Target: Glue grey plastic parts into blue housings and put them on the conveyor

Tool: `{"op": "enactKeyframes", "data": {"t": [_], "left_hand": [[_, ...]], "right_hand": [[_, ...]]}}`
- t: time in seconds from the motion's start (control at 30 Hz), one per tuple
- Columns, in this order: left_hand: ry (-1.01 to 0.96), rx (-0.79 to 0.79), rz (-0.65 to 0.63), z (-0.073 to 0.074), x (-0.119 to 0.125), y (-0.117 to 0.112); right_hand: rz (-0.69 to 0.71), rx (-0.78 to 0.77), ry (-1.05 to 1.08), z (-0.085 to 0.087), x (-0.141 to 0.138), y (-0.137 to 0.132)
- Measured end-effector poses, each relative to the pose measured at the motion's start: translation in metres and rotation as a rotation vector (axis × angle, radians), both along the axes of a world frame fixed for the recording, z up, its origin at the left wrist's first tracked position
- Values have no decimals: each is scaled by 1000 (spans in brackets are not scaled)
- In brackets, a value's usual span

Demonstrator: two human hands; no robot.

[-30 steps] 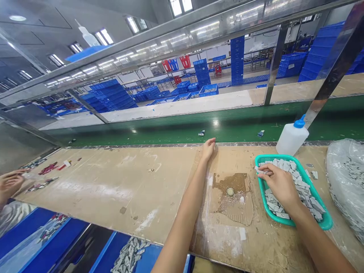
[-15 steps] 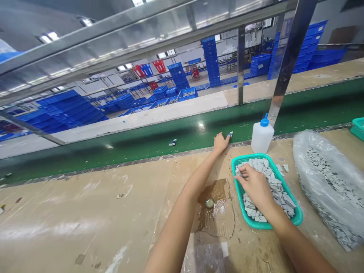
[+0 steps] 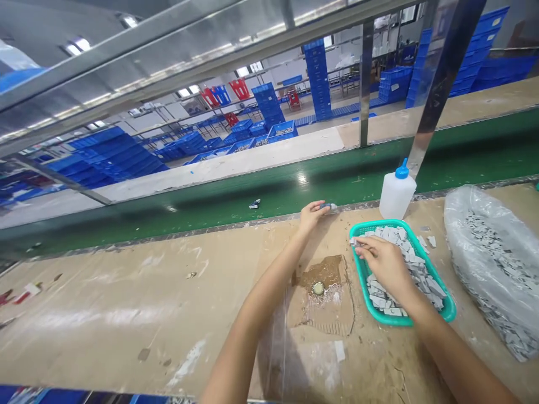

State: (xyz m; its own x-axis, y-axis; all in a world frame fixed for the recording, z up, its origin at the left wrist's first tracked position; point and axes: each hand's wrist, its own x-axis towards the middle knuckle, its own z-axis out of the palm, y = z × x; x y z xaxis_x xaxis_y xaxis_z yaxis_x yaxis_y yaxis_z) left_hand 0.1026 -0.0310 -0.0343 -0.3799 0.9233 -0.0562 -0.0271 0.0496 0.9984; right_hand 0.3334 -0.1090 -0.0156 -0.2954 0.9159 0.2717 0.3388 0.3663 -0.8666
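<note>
My left hand (image 3: 312, 215) reaches to the far edge of the bench and pinches a small blue-and-grey part (image 3: 329, 206) beside the green conveyor belt (image 3: 236, 202). My right hand (image 3: 381, 260) rests over the left end of a teal basket (image 3: 401, 320) filled with several small grey plastic pieces. Its fingers pinch one grey piece (image 3: 354, 242) at the basket's rim. A round button-like object (image 3: 318, 288) sits on a worn brown patch of the bench between my arms.
A white squeeze bottle with a blue cap (image 3: 396, 191) stands behind the basket, by a metal post (image 3: 438, 84). A clear plastic bag of grey pieces (image 3: 492, 264) lies at the right. Another small part (image 3: 254, 203) rides the belt. Blue crates are stacked beyond.
My left hand has closed on the small part at the belt's edge and drawn it slightly back. My right hand stays in the basket. The view has shifted a little.
</note>
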Motion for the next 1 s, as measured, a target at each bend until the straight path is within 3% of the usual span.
{"op": "enactKeyframes", "data": {"t": [0.17, 0.3, 0.4, 0.5, 0.7, 1.0], "left_hand": [[-350, 30, -12, 0, -25, -103], [-651, 32, -63, -3, -32, -152], [-691, 22, -83, -4, -33, -159], [-740, 26, -101, -6, -34, -154], [-799, 34, -78, -10, -34, -153], [-687, 124, -139, -12, -35, -152]], "right_hand": [[184, 148, -76, 18, -9, -27], [350, 105, -137, 11, -34, -56], [366, 97, -181, -4, -45, -67], [357, 189, -277, -12, -45, -68], [416, 481, -410, -9, -43, -65], [470, 610, -474, -7, -45, -65]]}}
